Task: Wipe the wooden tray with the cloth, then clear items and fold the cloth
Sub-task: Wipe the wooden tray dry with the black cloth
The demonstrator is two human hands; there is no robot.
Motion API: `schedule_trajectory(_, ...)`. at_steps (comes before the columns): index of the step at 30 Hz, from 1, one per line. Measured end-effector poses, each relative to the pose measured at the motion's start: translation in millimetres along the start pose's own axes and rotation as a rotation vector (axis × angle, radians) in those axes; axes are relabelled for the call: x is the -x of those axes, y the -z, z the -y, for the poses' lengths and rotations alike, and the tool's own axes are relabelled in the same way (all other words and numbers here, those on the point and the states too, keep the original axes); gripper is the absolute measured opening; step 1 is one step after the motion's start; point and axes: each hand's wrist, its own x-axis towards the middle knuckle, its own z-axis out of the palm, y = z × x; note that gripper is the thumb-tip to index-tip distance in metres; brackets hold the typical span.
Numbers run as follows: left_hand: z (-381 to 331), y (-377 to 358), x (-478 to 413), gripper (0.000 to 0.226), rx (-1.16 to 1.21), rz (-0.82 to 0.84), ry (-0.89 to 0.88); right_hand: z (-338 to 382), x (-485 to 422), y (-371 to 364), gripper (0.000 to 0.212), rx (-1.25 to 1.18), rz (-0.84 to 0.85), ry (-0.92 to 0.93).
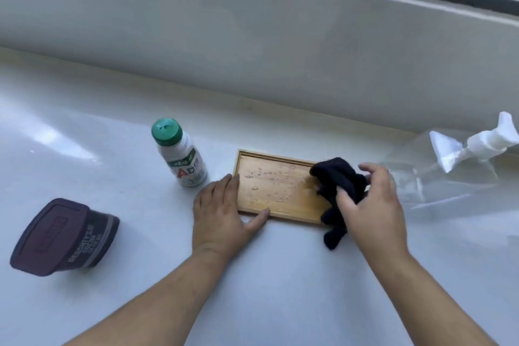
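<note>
A small rectangular wooden tray point(276, 187) lies on the white counter, its surface dotted with water drops. My left hand point(222, 211) rests flat against the tray's left edge, with the thumb along its near rim. My right hand point(370, 205) grips a bunched black cloth point(338, 187) that presses on the tray's right end. A tail of the cloth hangs over the near right corner onto the counter.
A white bottle with a green cap point(179, 153) stands left of the tray. A dark purple lidded tub point(64, 237) sits further left. A clear spray bottle with a white trigger head point(460, 154) lies at the right. A white wall point(252, 36) rises behind the counter.
</note>
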Motion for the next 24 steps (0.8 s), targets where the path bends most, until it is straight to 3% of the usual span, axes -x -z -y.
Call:
schedule_trajectory(5,2,-5,-3,0.109,0.018,-0.027,0.017,31,-35,-84,0.034,0.125,0.079,0.007)
schedule_trajectory(9,1,-8,-2,0.086,0.055,-0.065,0.004,73,8,-127,0.028,0.093,0.335,0.365)
schedule_trajectory(11,-1,-6,-1,0.083,0.066,-0.062,0.012,66,16,-117,0.027,0.115,0.427,0.455)
schedule_trajectory(14,-1,-4,0,0.106,0.012,-0.051,-0.015,21,-8,-71,0.025,0.204,0.370,0.288)
schedule_trajectory(18,0,-3,0,0.113,-0.017,-0.012,0.002,-10,-34,-37,0.023,0.182,0.196,-0.015)
schedule_trajectory(21,-2,-1,1,0.112,-0.013,0.011,0.017,30,-19,-79,0.027,0.120,0.270,0.110)
schedule_trajectory(24,-1,-2,-1,0.089,0.032,0.005,0.024,77,4,-119,0.026,0.093,0.472,0.270)
